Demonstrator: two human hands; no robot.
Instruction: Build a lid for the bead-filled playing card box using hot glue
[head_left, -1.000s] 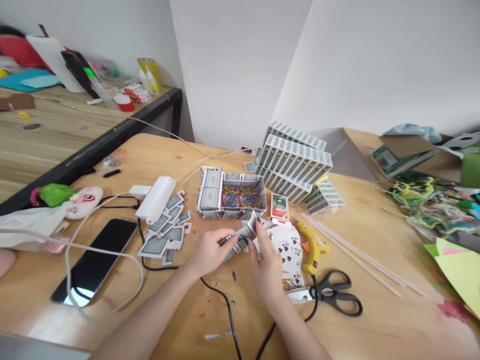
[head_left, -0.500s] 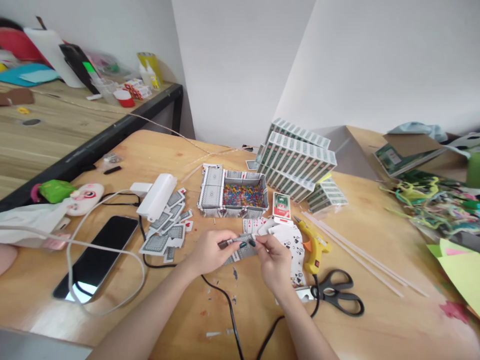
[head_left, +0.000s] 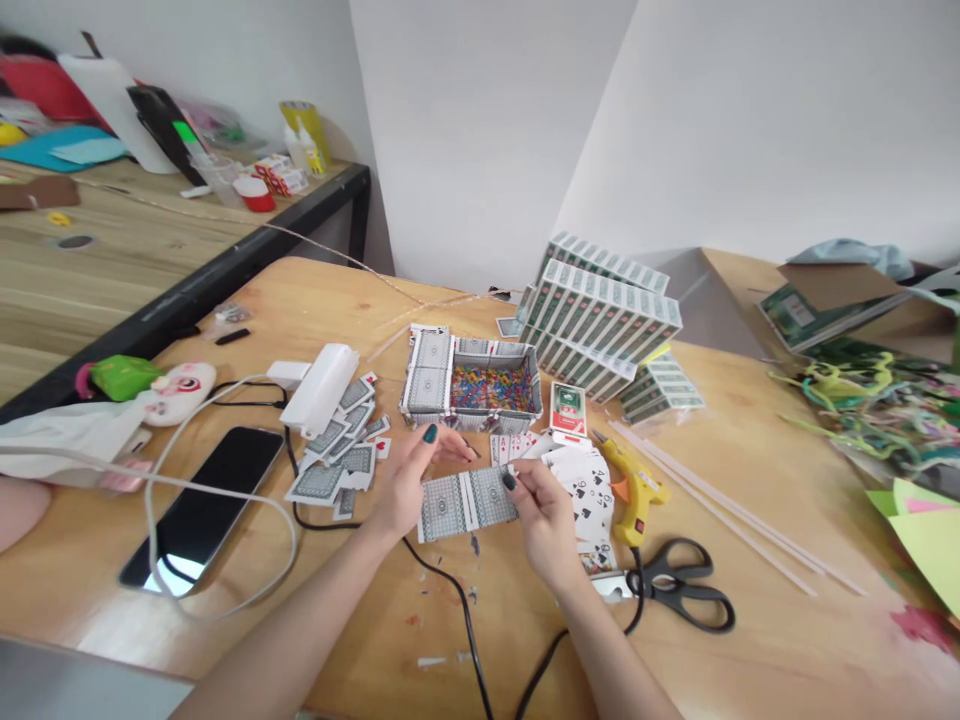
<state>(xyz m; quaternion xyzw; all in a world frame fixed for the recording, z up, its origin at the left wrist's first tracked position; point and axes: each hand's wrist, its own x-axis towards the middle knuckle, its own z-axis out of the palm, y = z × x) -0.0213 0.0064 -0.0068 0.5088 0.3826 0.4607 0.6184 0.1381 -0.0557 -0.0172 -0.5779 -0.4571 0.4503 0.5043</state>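
Note:
My right hand [head_left: 546, 510] pinches the right end of a strip of joined playing cards [head_left: 469, 502], patterned backs facing me. At its left end is my left hand [head_left: 421, 475], thumb raised and fingers spread apart; whether its palm touches the strip is hard to tell. Just beyond stands an open box made of playing cards [head_left: 429, 372], with small colourful pieces [head_left: 491, 388] inside. Right of my right hand lie fanned playing cards [head_left: 592, 495] and a yellow glue gun [head_left: 637, 490].
Black-handled scissors [head_left: 686, 585] and clear glue sticks [head_left: 735, 505] lie on the right. Stacked card packs [head_left: 600, 310] stand at the back. Cut cards [head_left: 337, 460], a white power adapter [head_left: 321, 390] and a phone [head_left: 206, 510] lie left. A black cable [head_left: 461, 590] crosses in front.
My left hand has loosened its pinch, its thumb lifting away and its fingers spreading. The card strip now shows flat and wider, with my right hand still gripping its right end.

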